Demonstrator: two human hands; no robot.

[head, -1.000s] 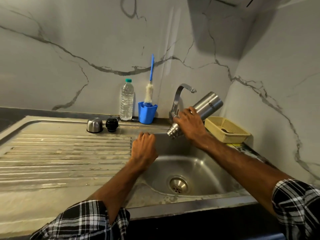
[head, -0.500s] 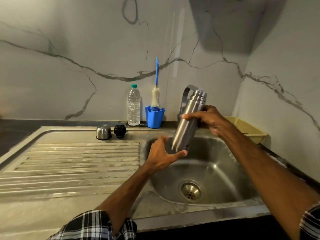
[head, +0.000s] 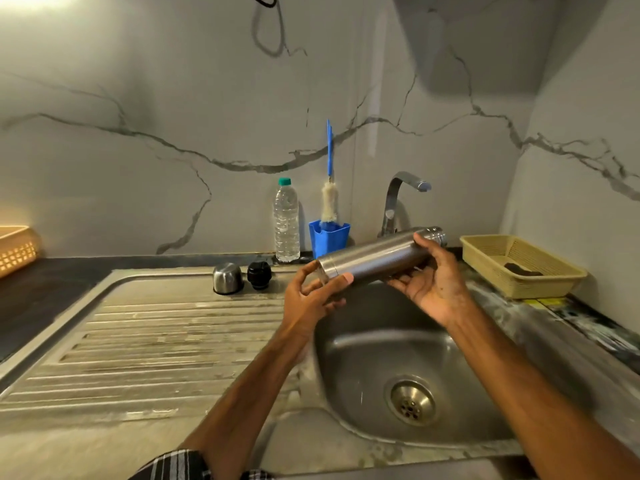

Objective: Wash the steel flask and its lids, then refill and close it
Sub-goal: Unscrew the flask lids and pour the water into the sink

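The steel flask (head: 375,256) lies almost level above the sink basin (head: 367,351), base to the left, open threaded neck to the right. My left hand (head: 310,299) grips its base end with thumb and fingers. My right hand (head: 433,280) cradles the body near the neck from below. On the sink's back ledge stand the steel cup lid (head: 227,278) and the black stopper lid (head: 259,275), side by side, left of both hands.
Against the wall stand a clear water bottle (head: 286,221), a blue holder (head: 329,237) with a bottle brush (head: 329,199), and the tap (head: 398,202). A beige basket (head: 519,268) sits at right. The ribbed drainboard (head: 166,344) stretches left; another basket (head: 15,249) is far left.
The flask has swung from upright to nearly horizontal over the basin. My left hand has closed on its base end, and my right hand has shifted under the body near the neck.
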